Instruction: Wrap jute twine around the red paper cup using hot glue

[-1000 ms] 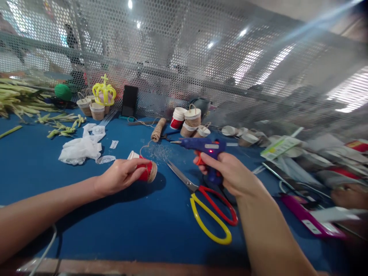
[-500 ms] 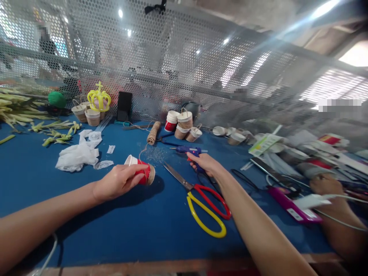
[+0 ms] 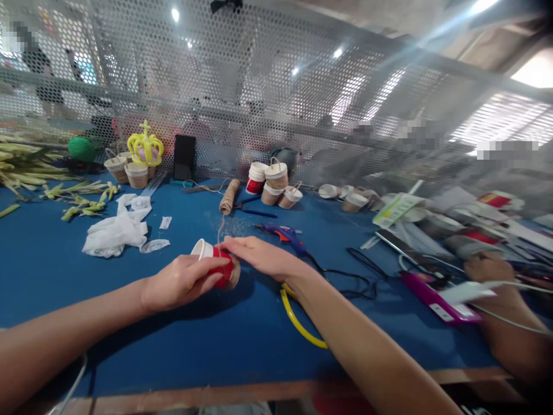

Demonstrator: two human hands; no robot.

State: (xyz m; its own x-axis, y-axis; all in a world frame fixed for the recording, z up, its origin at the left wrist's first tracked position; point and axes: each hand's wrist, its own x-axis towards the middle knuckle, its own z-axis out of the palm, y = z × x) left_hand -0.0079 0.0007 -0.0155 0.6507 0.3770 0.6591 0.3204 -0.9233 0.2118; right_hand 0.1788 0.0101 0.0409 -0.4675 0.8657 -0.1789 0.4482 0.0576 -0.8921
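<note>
In my left hand [image 3: 184,282] is a small red and white paper cup [image 3: 203,248], tipped on its side, with twine wound round its base. My fingers are closed about it. A strand of twine runs from the cup to a twine roll [image 3: 230,197] farther back. Over the cup, my right hand [image 3: 259,256] has its fingertips pressed together on that strand. A blue glue gun [image 3: 280,232] lies on the table beyond my right hand. Under my right wrist sits a pair of scissors [image 3: 298,323]; only part of the yellow handle shows.
Pliers [image 3: 254,210] lie behind the glue gun. Twine-wrapped cups [image 3: 276,183] stand at the back. White lace [image 3: 114,233] and a phone [image 3: 184,158] are to the left. On the right are a purple power strip [image 3: 436,300], cables and another person's hand [image 3: 490,276].
My right hand has let go of the glue gun, now lying on the table, and has moved left to the twine at the cup. My left hand still holds the cup.
</note>
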